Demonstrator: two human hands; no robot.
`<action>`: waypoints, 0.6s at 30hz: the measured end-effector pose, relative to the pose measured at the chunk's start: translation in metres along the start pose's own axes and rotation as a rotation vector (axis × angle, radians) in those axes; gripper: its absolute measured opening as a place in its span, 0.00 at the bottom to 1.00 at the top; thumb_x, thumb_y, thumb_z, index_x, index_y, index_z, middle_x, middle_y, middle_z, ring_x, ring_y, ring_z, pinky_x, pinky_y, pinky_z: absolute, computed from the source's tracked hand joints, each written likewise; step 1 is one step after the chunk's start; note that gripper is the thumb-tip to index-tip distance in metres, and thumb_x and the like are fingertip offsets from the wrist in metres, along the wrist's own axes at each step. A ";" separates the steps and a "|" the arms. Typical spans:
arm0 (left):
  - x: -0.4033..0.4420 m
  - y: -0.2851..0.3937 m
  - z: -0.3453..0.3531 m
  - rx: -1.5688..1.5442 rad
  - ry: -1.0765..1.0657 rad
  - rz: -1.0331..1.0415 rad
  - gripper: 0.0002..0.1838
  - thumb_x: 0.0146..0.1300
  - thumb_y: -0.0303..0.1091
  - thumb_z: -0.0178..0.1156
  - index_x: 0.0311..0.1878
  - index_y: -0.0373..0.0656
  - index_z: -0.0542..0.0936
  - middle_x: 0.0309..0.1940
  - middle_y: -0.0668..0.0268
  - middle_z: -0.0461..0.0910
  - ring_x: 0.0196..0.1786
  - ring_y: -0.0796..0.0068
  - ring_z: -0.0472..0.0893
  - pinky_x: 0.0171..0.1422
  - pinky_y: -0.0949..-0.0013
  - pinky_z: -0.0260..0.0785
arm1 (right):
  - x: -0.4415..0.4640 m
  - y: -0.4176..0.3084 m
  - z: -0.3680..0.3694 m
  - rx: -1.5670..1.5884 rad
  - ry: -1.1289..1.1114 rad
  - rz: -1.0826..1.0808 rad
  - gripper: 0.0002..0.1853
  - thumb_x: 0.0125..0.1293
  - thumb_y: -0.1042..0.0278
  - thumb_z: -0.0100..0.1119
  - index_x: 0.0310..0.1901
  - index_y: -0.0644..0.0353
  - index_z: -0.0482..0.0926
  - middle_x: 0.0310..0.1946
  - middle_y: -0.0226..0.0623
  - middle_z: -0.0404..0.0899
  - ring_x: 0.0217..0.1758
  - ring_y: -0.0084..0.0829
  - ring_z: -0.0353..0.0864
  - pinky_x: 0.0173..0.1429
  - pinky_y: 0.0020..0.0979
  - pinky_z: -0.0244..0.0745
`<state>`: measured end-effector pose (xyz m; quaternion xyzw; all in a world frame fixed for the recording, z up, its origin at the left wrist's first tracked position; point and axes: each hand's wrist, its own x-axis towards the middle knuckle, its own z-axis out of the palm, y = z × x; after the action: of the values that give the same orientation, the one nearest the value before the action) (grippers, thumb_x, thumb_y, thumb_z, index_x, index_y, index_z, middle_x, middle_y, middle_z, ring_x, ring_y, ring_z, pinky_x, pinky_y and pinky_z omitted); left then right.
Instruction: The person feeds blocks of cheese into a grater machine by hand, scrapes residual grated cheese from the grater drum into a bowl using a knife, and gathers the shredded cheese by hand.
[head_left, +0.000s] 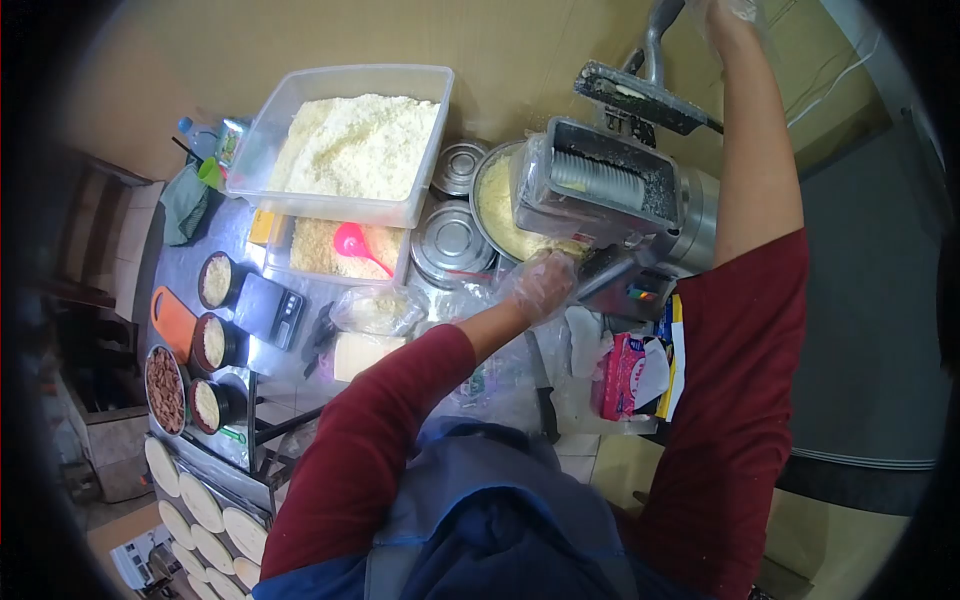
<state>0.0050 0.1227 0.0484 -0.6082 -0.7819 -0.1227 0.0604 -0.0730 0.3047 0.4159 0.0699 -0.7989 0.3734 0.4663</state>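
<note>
My left hand, in a clear plastic glove, is at the near edge of a round metal bowl of grated cheese, just below the grating machine. Its fingers look curled together; whatever they hold is hidden. The electric cheese grater has its hopper uncovered, with the ribbed drum showing inside. Its hinged press lid is raised, bits of cheese stuck to it. At the top edge, my gloved right hand is beside the lever handle, partly cut off, so its grip is unclear.
A large plastic tub of grated cheese stands on a tub with a pink scoop. Metal lids, a cheese block, a knife and a scale surround the work area. Dough rounds lie lower left.
</note>
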 end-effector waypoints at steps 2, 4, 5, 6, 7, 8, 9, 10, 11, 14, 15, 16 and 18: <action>-0.006 -0.012 -0.019 -0.025 -0.064 -0.019 0.11 0.62 0.32 0.53 0.44 0.41 0.81 0.40 0.55 0.79 0.49 0.61 0.78 0.55 0.60 0.72 | 0.003 0.001 0.000 -0.015 -0.004 0.013 0.08 0.70 0.75 0.45 0.34 0.63 0.75 0.36 0.44 0.81 0.46 0.33 0.82 0.54 0.32 0.75; -0.016 -0.026 -0.026 -0.051 -0.131 -0.043 0.13 0.64 0.33 0.53 0.47 0.41 0.81 0.41 0.55 0.80 0.51 0.62 0.78 0.56 0.61 0.72 | 0.005 0.000 0.002 -0.022 -0.016 0.032 0.08 0.70 0.75 0.46 0.35 0.63 0.75 0.36 0.44 0.81 0.46 0.34 0.82 0.54 0.32 0.75; -0.020 -0.034 -0.029 -0.049 -0.138 -0.047 0.12 0.65 0.33 0.53 0.48 0.43 0.81 0.42 0.59 0.81 0.50 0.63 0.79 0.55 0.61 0.72 | 0.006 -0.001 0.002 -0.026 -0.017 0.040 0.08 0.70 0.75 0.46 0.35 0.63 0.75 0.36 0.43 0.81 0.46 0.34 0.82 0.54 0.32 0.75; -0.025 -0.040 -0.033 -0.048 -0.146 -0.051 0.12 0.66 0.32 0.53 0.49 0.45 0.81 0.42 0.62 0.82 0.49 0.64 0.81 0.55 0.62 0.72 | 0.007 -0.001 0.002 -0.027 -0.018 0.044 0.08 0.70 0.75 0.46 0.35 0.63 0.75 0.36 0.43 0.81 0.46 0.34 0.82 0.54 0.32 0.75; -0.030 -0.042 -0.037 -0.043 -0.143 -0.055 0.12 0.66 0.32 0.53 0.49 0.45 0.81 0.42 0.62 0.82 0.49 0.64 0.81 0.55 0.62 0.72 | 0.008 -0.002 0.002 -0.032 -0.017 0.046 0.08 0.70 0.75 0.46 0.35 0.63 0.75 0.36 0.43 0.81 0.46 0.34 0.82 0.54 0.32 0.75; -0.038 -0.040 -0.040 -0.122 0.077 -0.057 0.12 0.66 0.31 0.54 0.49 0.46 0.81 0.41 0.64 0.82 0.47 0.63 0.81 0.53 0.62 0.73 | 0.009 -0.002 0.002 -0.034 -0.017 0.048 0.08 0.70 0.74 0.46 0.35 0.63 0.75 0.36 0.43 0.81 0.46 0.34 0.82 0.54 0.32 0.75; -0.044 -0.038 -0.047 -0.200 0.298 -0.058 0.11 0.65 0.30 0.56 0.50 0.46 0.81 0.39 0.65 0.82 0.45 0.63 0.81 0.51 0.62 0.74 | 0.010 -0.003 0.002 -0.037 -0.022 0.052 0.08 0.70 0.74 0.46 0.36 0.63 0.76 0.36 0.43 0.81 0.46 0.34 0.82 0.54 0.32 0.75; -0.048 -0.037 -0.063 -0.195 0.299 -0.056 0.11 0.65 0.30 0.56 0.50 0.46 0.81 0.39 0.65 0.82 0.45 0.63 0.81 0.51 0.62 0.74 | 0.011 -0.004 0.002 -0.044 -0.022 0.057 0.08 0.70 0.74 0.46 0.36 0.62 0.76 0.36 0.43 0.81 0.46 0.34 0.82 0.54 0.32 0.75; -0.052 -0.032 -0.089 -0.300 0.333 -0.056 0.12 0.64 0.29 0.58 0.50 0.47 0.81 0.38 0.64 0.82 0.44 0.62 0.81 0.49 0.61 0.74 | 0.012 -0.004 0.001 -0.047 -0.022 0.058 0.08 0.70 0.74 0.46 0.36 0.62 0.76 0.36 0.43 0.81 0.46 0.34 0.82 0.54 0.33 0.75; -0.034 -0.026 -0.168 -0.409 0.546 -0.044 0.14 0.63 0.25 0.60 0.51 0.47 0.82 0.41 0.62 0.82 0.44 0.58 0.81 0.47 0.60 0.75 | 0.012 -0.004 -0.001 -0.061 -0.028 0.061 0.08 0.70 0.74 0.47 0.36 0.62 0.76 0.36 0.43 0.81 0.46 0.34 0.82 0.54 0.33 0.74; -0.020 -0.028 -0.193 -0.428 0.643 -0.035 0.12 0.63 0.26 0.60 0.49 0.46 0.83 0.40 0.61 0.82 0.42 0.59 0.82 0.46 0.61 0.75 | 0.012 -0.004 -0.001 -0.061 -0.028 0.060 0.08 0.70 0.74 0.47 0.37 0.62 0.77 0.36 0.43 0.81 0.46 0.34 0.82 0.54 0.33 0.74; -0.004 -0.032 -0.213 -0.446 0.743 -0.023 0.10 0.64 0.27 0.60 0.47 0.45 0.84 0.39 0.60 0.83 0.41 0.60 0.82 0.46 0.63 0.75 | 0.011 -0.004 -0.001 -0.063 -0.032 0.065 0.08 0.70 0.74 0.47 0.37 0.62 0.77 0.36 0.43 0.81 0.46 0.34 0.82 0.54 0.33 0.74; 0.022 -0.041 -0.231 -0.743 0.752 -0.134 0.08 0.64 0.29 0.62 0.46 0.42 0.84 0.39 0.58 0.84 0.40 0.62 0.83 0.46 0.64 0.75 | 0.012 -0.004 -0.002 -0.068 -0.035 0.066 0.08 0.70 0.73 0.47 0.37 0.62 0.77 0.36 0.43 0.81 0.46 0.35 0.82 0.54 0.33 0.74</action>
<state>-0.0529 0.0727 0.2715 -0.4514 -0.6473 -0.6045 0.1088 -0.0760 0.3056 0.4281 0.0339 -0.8209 0.3602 0.4418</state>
